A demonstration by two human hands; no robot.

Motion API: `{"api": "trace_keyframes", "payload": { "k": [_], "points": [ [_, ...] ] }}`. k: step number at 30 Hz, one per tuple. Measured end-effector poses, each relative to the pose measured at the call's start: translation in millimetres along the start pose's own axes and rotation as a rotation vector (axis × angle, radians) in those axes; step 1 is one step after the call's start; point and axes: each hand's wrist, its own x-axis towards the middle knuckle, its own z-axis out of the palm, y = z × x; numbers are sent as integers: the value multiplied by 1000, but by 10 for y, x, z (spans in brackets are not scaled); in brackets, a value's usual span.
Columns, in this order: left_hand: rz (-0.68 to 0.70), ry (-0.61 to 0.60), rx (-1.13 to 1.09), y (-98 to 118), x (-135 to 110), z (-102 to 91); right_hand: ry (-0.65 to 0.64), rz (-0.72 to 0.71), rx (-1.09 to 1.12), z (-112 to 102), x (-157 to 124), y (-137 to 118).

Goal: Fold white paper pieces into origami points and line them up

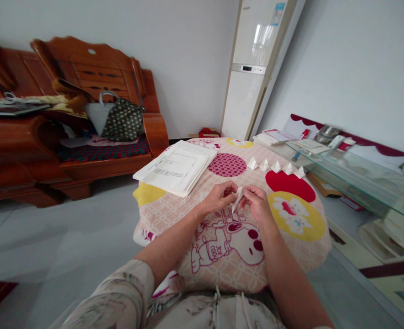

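Between my two hands, above the middle of the cloth-covered table (205,246), is a small piece of folded white paper (237,200). My left hand (221,196) pinches it from the left, thumb and fingertips closed. From the other side my right hand (255,199) grips it in the same way. Several small pointed folded paper pieces (276,167) stand in a row at the table's far right. To the far left lies a stack of printed paper sheets (176,168). The fingertips partly cover the folded paper.
A glass-topped cabinet (369,169) with small items on it borders the table on the right. A wooden sofa (85,82) bearing bags (123,119) stands at the left. Behind the table rises a tall white air conditioner (248,73).
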Motion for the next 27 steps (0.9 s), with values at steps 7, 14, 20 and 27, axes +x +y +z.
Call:
{"api": "trace_keyframes", "payload": {
  "k": [7,14,20,27],
  "points": [
    [-10,59,74,36,-4,-2,7,-10,-19,-6,-1,16],
    [-3,100,169,-11,-4,-3,19,-27,-76,-2,-6,33],
    [42,136,237,2,-25,27,20,-71,-188,2,0,41],
    [69,176,333,4,-31,56,23,-115,-354,3,10,59]
  ]
}}
